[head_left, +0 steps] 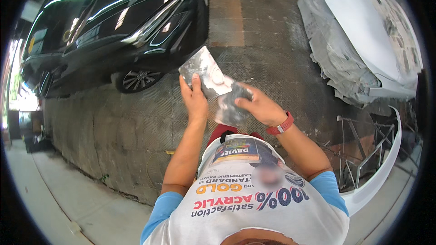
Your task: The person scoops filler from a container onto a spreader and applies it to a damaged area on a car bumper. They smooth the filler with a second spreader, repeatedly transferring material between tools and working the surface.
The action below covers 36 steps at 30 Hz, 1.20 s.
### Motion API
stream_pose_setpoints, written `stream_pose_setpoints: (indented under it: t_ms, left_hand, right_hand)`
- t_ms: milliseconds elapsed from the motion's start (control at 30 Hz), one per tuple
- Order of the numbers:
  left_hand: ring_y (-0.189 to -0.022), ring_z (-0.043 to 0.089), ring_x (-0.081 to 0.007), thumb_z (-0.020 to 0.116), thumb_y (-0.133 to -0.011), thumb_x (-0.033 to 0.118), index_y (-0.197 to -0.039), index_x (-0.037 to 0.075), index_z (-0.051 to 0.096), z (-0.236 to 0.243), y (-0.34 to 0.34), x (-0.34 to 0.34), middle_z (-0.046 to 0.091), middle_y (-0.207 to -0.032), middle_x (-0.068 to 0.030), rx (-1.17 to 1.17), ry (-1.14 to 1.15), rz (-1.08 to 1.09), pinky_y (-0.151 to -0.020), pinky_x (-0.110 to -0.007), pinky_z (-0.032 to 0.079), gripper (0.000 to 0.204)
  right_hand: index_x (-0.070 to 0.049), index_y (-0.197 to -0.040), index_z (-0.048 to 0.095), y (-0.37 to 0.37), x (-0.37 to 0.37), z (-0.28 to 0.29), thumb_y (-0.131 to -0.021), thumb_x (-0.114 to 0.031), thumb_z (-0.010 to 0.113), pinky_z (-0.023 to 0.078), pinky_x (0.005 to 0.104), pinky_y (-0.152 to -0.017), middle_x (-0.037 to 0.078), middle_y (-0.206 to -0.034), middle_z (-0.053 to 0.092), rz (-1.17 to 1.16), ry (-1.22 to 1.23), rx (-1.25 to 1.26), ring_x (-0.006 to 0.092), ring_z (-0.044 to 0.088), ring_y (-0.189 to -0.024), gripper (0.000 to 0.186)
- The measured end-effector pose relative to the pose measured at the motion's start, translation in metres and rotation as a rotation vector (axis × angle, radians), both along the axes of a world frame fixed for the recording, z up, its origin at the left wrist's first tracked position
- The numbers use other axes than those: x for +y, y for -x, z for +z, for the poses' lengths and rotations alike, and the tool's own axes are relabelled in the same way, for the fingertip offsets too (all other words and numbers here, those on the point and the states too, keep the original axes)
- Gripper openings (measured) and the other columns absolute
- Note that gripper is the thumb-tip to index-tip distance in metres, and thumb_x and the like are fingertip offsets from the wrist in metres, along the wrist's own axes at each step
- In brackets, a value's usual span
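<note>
Black car (pixel 113 27) parked in upper left of frame, alloy wheel (pixel 140 80) toward the middle. Then, at frame centre, left hand (pixel 195 100): grasping pale smeared plate (pixel 204 66) by its lower-left edge, thumb laid on the near face, other fingers mostly behind. Plate sits up and to the right of that hand, roughly rectangular, long axis slanting upper left to lower right, lower-right corner pointing at the second piece. Key relation: that corner meets or overlaps the top of dark smeared plate (pixel 232 112); touching or just beside, cannot tell, blurred. Pale lump or fingertip by the junction, also unclear. Dark plate lies left of and below right hand (pixel 263 106), long axis steeper, leaning upper right to lower left, low end pointing at the wearer's waist. Right hand grasping it by the upper-right edge, thumb across the face, fingers partly hidden. Left hand nearer the pale plate, right hand nearer the dark one. Red wristwatch (pixel 280 124) on right wrist. Upper right: white body panel (pixel 359 13) with masking paper (pixel 327 50) along its side
</note>
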<state>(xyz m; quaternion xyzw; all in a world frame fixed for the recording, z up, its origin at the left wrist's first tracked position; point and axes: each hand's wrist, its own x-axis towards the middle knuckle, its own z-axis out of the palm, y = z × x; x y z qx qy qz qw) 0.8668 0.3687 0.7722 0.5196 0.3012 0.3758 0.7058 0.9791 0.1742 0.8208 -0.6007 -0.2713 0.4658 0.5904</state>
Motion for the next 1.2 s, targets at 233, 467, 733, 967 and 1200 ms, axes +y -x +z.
stream_pose_setpoints:
  t_ms: [233,467,733,967,1200]
  left_hand:
    - [-0.137,0.064,-0.0209,0.065,-0.114,0.021,-0.16,0.008,0.055,0.01,-0.072,0.057,0.067,-0.15,-0.0066,-0.159,0.519,-0.273,-0.119,-0.041,0.05,0.048]
    - [-0.134,0.065,-0.019,0.069,-0.113,0.021,-0.158,0.01,0.056,-0.019,-0.089,0.103,0.069,-0.146,-0.0065,0.007,0.625,-0.295,-0.115,-0.04,0.053,0.048]
    - [-0.135,0.065,-0.0217,0.072,-0.111,0.024,-0.157,0.007,0.059,-0.038,-0.126,0.147,0.069,-0.147,-0.0071,0.127,0.568,-0.14,-0.118,-0.042,0.051,0.051]
    - [-0.138,0.063,-0.0232,0.071,-0.111,0.029,-0.155,0.004,0.059,-0.02,-0.19,0.13,0.067,-0.149,-0.009,0.089,0.498,-0.141,-0.118,-0.043,0.05,0.052]
    - [-0.131,0.068,-0.0215,0.071,-0.111,0.027,-0.153,0.005,0.06,-0.007,-0.209,0.064,0.07,-0.142,-0.0078,0.057,0.429,0.079,-0.113,-0.041,0.055,0.049]
  right_hand:
    - [-0.003,-0.149,0.063,-0.107,-0.031,-0.114,-0.096,-0.003,0.059,0.056,0.0531,-0.108,0.027,-0.139,0.071,-0.212,0.381,-0.947,0.0462,0.068,-0.129,0.053]
    - [0.002,-0.135,0.072,-0.045,-0.3,-0.323,-0.091,-0.011,0.063,0.058,0.0524,-0.104,0.034,-0.128,0.076,-0.236,1.432,-0.355,0.048,0.074,-0.123,0.048]
    - [-0.002,-0.147,0.066,0.051,-0.304,-0.279,-0.09,-0.009,0.066,0.056,0.0513,-0.106,0.035,-0.135,0.073,-0.375,1.391,0.007,0.0494,0.07,-0.131,0.058]
    - [-0.004,-0.156,0.06,-0.05,-0.339,-0.31,-0.093,-0.006,0.061,0.054,0.0504,-0.111,0.034,-0.14,0.071,-0.46,1.192,-0.137,0.0504,0.067,-0.135,0.063]
    - [-0.003,-0.156,0.06,-0.246,-0.333,-0.313,-0.098,-0.012,0.058,0.051,0.0502,-0.115,0.033,-0.144,0.069,-0.414,1.145,-0.349,0.0481,0.065,-0.138,0.059]
